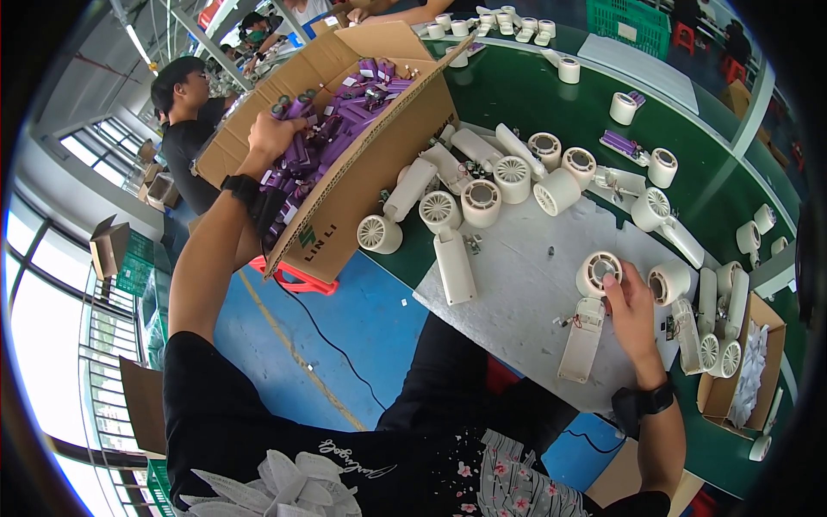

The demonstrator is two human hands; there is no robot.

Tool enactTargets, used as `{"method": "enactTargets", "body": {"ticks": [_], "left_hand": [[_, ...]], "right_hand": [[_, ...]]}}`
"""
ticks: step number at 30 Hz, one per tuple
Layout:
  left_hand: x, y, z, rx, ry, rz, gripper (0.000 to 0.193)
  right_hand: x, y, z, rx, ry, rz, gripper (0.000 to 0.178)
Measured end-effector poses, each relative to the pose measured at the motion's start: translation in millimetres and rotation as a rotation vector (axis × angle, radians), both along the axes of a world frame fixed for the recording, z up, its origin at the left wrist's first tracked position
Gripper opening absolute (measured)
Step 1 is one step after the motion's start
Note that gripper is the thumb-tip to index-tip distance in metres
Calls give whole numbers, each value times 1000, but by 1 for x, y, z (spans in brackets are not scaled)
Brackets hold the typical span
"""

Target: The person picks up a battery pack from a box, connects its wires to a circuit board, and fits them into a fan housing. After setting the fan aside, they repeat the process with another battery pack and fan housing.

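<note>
My left hand (272,138) reaches into a large cardboard box (383,151), its fingers closed around purple battery packs (299,107) on top of the pile. Many more purple packs fill that box. Over the grey work mat, my right hand (632,312) grips the round head of a white handheld fan (596,269), fingertips at the ring's right side. This fan's handle points toward me with its inside exposed, and thin wires show near the joint. Another white fan (455,267) lies on the mat to the left, handle toward me.
Several white fans (512,179) crowd the mat's far edge, and others lie along the green bench (517,95). A small cardboard box (774,332) with pale pieces stands at the right. A red stool (303,280) is under the large box. A person (185,129) sits at far left.
</note>
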State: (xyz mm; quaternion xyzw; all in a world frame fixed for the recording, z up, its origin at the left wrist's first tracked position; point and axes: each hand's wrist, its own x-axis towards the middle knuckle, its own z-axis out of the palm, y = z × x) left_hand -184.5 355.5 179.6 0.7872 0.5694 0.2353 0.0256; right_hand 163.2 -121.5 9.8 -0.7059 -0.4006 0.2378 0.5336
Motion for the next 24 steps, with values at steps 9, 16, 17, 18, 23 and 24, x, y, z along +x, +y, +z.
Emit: {"method": "enactTargets", "body": {"ticks": [9,16,17,18,23,24], "left_hand": [[-4,-21,40,-244,-843,-262,23],[10,-22,58,-447,-971,-284,28],[14,-24,59,-490,-1016,-313,29],[17,-26,63,-493,-1012,-318,29],[26,-37,76,-385,-944,-363,35],[30,-41,74,-353,-954,-357,36]], "right_hand": [[1,0,-2,35,39,-18,35],[1,1,0,6,-6,3,34],[1,1,-1,12,-15,8,34],[1,1,-2,17,-23,12,34],[0,0,2,26,-16,-8,33],[1,-1,3,18,-20,-8,33]]}}
